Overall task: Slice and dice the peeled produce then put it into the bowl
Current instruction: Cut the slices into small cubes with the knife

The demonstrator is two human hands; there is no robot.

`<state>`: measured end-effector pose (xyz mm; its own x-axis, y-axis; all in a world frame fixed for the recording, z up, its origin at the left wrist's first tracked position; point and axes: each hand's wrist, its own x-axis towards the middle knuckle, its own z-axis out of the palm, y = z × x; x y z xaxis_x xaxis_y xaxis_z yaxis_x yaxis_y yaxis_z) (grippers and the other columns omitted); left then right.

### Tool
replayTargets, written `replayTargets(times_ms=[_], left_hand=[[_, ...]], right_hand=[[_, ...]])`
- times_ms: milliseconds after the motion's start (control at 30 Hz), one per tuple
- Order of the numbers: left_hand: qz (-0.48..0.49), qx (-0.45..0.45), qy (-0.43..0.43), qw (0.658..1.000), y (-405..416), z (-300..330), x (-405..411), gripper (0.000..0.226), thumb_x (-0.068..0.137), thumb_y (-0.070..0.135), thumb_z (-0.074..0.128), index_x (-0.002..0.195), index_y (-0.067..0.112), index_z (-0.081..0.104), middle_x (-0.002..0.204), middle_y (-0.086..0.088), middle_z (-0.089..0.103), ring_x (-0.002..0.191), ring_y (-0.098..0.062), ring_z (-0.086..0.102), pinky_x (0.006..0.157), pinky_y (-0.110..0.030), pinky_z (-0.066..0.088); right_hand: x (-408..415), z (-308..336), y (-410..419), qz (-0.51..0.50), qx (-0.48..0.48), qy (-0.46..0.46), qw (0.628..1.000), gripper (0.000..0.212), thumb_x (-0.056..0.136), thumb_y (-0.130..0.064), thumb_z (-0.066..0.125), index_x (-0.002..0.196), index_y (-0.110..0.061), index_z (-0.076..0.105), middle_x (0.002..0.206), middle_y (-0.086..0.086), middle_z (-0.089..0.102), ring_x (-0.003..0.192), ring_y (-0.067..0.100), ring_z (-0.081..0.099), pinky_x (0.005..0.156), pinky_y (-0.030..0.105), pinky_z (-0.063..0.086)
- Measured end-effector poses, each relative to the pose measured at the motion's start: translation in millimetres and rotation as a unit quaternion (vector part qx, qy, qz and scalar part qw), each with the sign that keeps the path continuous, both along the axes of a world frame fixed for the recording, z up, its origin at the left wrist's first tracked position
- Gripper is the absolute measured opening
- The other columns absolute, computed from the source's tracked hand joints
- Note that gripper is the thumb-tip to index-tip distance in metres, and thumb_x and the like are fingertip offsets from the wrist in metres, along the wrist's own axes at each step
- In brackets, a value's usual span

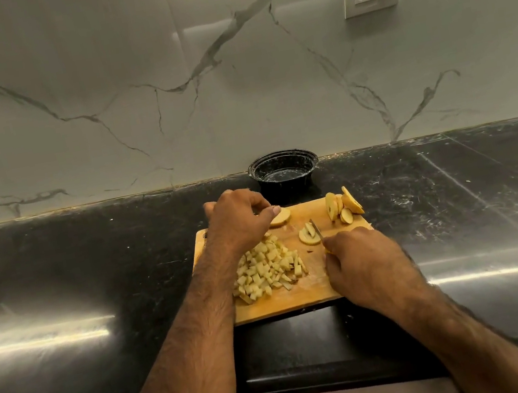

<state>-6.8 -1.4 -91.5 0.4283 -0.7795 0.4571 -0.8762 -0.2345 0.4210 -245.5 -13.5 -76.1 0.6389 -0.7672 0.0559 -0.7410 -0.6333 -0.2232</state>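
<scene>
on the wooden cutting board (306,295), the right hand (363,268) grips a knife (316,228) over a potato slice (309,237). left hand (238,222) pinches another slice (280,217) just beyond; the black bowl (283,171) lies farther back, dice pile (268,269) nearer the left arm.

Pale yellow diced pieces (268,269) on a tan cutting board (306,295), black bowl (283,171), grey-veined white wall (126,81).

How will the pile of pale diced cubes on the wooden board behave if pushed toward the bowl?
The pile of pale yellow diced cubes is loose, so it will likely scatter rather than slide as one. Flat-faced cubes probably won't roll far. The cut surfaces look moist, so some may stick to the light wooden cutting board.
</scene>
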Motion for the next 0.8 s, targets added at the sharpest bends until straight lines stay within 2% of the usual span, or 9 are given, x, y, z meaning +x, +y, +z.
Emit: replayTargets(times_ms=[133, 367, 500, 600, 733, 800], left_hand=[[0.005, 0.003, -0.007, 1.000, 1.0, 0.7, 1.8, 0.026, 0.093, 0.058, 0.068, 0.095, 0.034, 0.078, 0.100, 0.018, 0.072, 0.103, -0.009, 0.060, 0.101, -0.049, 0.031], [0.017, 0.009, -0.003, 1.000, 0.7, -0.2, 4.5, 0.029, 0.093, 0.060, 0.068, 0.095, 0.033, 0.078, 0.094, 0.020, 0.070, 0.097, -0.006, 0.060, 0.102, -0.050, 0.033], [0.020, 0.034, 0.001, 0.999, 0.3, -1.0, 5.9, 0.029, 0.093, 0.060, 0.068, 0.096, 0.034, 0.078, 0.095, 0.021, 0.070, 0.100, -0.007, 0.061, 0.100, -0.049, 0.031], [0.020, 0.052, 0.002, 0.998, -0.3, -0.8, 6.1, 0.028, 0.094, 0.059, 0.068, 0.097, 0.034, 0.078, 0.096, 0.021, 0.069, 0.100, -0.007, 0.060, 0.100, -0.050, 0.031], [0.023, 0.070, 0.003, 0.997, -1.0, -0.8, 4.1, 0.024, 0.094, 0.057, 0.069, 0.100, 0.035, 0.077, 0.101, 0.020, 0.071, 0.104, -0.008, 0.060, 0.103, -0.051, 0.033], [0.021, 0.078, 0.006, 0.997, -1.2, -0.6, 2.9, 0.024, 0.094, 0.056, 0.069, 0.102, 0.034, 0.077, 0.105, 0.018, 0.072, 0.106, -0.008, 0.060, 0.104, -0.051, 0.033]], right_hand=[[3.6, -5.5, 6.2, 0.021, -0.019, 0.003, 1.000, 0.037, 0.104, -0.035, 0.043, 0.135, -0.028, 0.062, 0.115, 0.001, 0.065, 0.102, 0.022, 0.062, 0.087, 0.038, 0.054], [11.0, -12.1, 9.4, 0.102, -0.024, -0.021, 0.994, 0.036, 0.104, -0.040, 0.045, 0.135, -0.030, 0.061, 0.110, -0.001, 0.067, 0.099, 0.020, 0.061, 0.086, 0.039, 0.053], [0.5, -11.8, -6.4, 0.071, -0.031, -0.081, 0.994, 0.036, 0.102, -0.043, 0.048, 0.133, -0.035, 0.065, 0.112, -0.006, 0.071, 0.102, 0.017, 0.064, 0.085, 0.036, 0.056], [-1.8, -15.1, -15.4, 0.049, -0.053, -0.061, 0.996, 0.031, 0.102, -0.039, 0.047, 0.124, -0.031, 0.068, 0.105, -0.005, 0.070, 0.096, 0.017, 0.064, 0.080, 0.034, 0.053], [1.7, -22.1, -12.7, 0.104, 0.013, -0.081, 0.991, 0.039, 0.102, -0.049, 0.048, 0.137, -0.038, 0.063, 0.098, -0.010, 0.068, 0.086, 0.008, 0.059, 0.076, 0.032, 0.054], [-0.8, -23.4, -15.4, 0.093, 0.003, -0.104, 0.990, 0.040, 0.102, -0.047, 0.050, 0.138, -0.039, 0.063, 0.099, -0.010, 0.071, 0.085, 0.008, 0.060, 0.076, 0.032, 0.054]])
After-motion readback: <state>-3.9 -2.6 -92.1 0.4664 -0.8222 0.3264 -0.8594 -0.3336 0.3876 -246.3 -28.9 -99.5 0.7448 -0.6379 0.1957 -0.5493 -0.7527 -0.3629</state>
